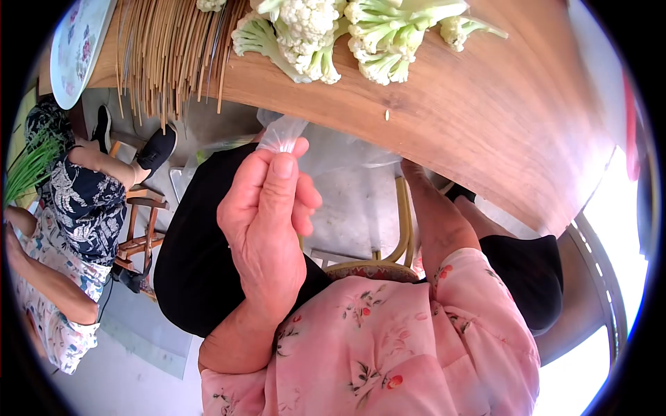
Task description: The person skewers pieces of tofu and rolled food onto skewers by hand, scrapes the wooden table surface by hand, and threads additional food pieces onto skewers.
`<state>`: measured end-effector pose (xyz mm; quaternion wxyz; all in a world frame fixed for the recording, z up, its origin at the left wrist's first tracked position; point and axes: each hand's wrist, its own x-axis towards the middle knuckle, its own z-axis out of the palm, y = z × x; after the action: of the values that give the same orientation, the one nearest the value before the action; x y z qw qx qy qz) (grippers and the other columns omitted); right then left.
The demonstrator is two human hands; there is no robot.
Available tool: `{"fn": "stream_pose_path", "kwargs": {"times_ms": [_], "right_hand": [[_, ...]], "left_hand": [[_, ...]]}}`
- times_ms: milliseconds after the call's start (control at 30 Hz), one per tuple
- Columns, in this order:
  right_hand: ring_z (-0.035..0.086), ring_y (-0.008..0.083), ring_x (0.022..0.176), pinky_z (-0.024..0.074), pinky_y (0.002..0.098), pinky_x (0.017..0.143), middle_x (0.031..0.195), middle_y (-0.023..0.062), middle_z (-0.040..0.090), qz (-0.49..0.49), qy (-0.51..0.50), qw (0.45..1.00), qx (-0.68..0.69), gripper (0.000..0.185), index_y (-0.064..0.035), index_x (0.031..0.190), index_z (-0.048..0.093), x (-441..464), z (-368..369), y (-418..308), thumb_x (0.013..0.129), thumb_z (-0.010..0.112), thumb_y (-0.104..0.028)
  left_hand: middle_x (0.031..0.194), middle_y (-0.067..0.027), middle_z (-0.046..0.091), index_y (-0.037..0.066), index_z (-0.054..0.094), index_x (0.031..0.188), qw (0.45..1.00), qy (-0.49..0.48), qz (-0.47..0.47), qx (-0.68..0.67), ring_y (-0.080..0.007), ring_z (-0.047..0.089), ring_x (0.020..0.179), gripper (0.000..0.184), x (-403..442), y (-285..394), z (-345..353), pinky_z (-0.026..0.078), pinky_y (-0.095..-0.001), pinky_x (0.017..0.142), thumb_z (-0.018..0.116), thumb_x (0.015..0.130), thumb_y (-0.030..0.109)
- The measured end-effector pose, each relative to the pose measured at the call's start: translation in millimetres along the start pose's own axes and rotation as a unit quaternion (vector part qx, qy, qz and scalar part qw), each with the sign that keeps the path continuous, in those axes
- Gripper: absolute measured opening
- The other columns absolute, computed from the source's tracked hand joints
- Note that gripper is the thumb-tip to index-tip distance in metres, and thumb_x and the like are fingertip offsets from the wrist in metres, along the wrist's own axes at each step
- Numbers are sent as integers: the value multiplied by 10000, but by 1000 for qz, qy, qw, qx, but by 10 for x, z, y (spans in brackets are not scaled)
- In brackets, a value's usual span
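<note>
Thumb and fingers of my left hand [274, 201] pinch a gathered end of a clear plastic bag [284, 133], just below the table's front edge. More thin plastic [347, 154] hangs to the right, under the edge. My right forearm [444, 222] reaches beneath the table, whose top hides the fingers, so what they hold cannot be seen. On the wooden table [485, 118] lie cut cauliflower pieces [305, 31], beyond my left hand. A smaller floret [458, 31] is to their right.
Many thin wooden sticks [173, 55] stick out over the table edge, beside a floral tray [80, 48]. At the left, another person's legs [90, 180] are near a wooden stool [142, 229] and green stalks [31, 163]. A gold-framed chair [402, 222] stands below the table.
</note>
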<state>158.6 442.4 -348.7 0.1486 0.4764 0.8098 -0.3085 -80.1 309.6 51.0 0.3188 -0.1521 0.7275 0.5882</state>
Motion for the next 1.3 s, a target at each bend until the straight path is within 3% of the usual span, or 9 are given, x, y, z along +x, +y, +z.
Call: {"fn": "stream_pose_path", "kwargs": {"times_ms": [300,467,600,767,900,1000,1033,1100,1300], "right_hand": [[608,175,649,499,301,579,771,91,635,-148,176,934,272,103,-10,893,593,-555,-892,-553,795,566,3],[622,150,632,516,263,585,780,92,644,-36,167,878,447,71,41,819,598,-988,-1415,-1653,760,586,80],[638,199,766,533,298,643,885,121,637,-328,134,907,227,231,-15,950,635,-1183,-1399,-2199,760,556,91],[613,261,820,522,335,699,858,140,627,-152,155,923,317,146,5,943,624,-1040,-1299,-1767,817,553,-10],[606,233,768,486,363,671,813,143,620,-207,298,925,114,148,8,919,611,-743,-1396,-1124,810,585,-90],[602,258,774,460,382,687,794,146,621,-264,228,937,-14,232,-22,977,599,-475,-569,-226,772,630,-126],[601,257,790,459,380,693,775,143,622,-213,-32,976,22,271,-38,992,592,-485,-426,-132,751,651,-149],[600,257,806,458,378,699,757,139,622,-148,-295,942,62,313,-54,1006,586,-522,-305,-139,730,673,-171],[604,235,772,470,368,679,745,122,623,-71,22,997,-26,312,-63,998,588,-199,-417,-44,719,681,-167]], "left_hand": [[613,8,495,-9,603,998,999,-36,-10,15,-44,352,494,297,-33,-22,12,293,-181,479,510,916,261],[612,10,492,-6,605,998,999,-51,-1,15,-43,350,497,297,-59,-56,16,303,-182,488,517,911,264],[626,12,499,-2,604,1006,998,-53,-6,15,-41,349,499,298,-62,-50,23,326,-181,510,521,908,267],[638,9,511,-10,600,1008,1000,-29,0,13,-40,349,487,299,-29,-54,-26,347,-194,520,522,910,261],[632,7,508,-19,596,1007,1000,-24,0,11,-41,348,484,294,-15,-42,-49,351,-199,521,516,915,248],[618,6,509,0,614,985,1000,-23,0,13,-31,367,494,266,-20,-47,-17,300,-174,459,514,913,235],[618,5,509,0,614,984,999,-26,1,20,-33,368,495,267,-18,-52,-18,298,-176,460,513,913,237],[617,4,509,0,613,982,999,-26,-1,34,-35,369,496,268,-24,-51,-16,296,-177,460,512,914,238],[621,3,511,-6,610,978,999,-23,-5,37,-42,370,498,279,-28,-29,44,296,-180,465,513,913,247]]}}
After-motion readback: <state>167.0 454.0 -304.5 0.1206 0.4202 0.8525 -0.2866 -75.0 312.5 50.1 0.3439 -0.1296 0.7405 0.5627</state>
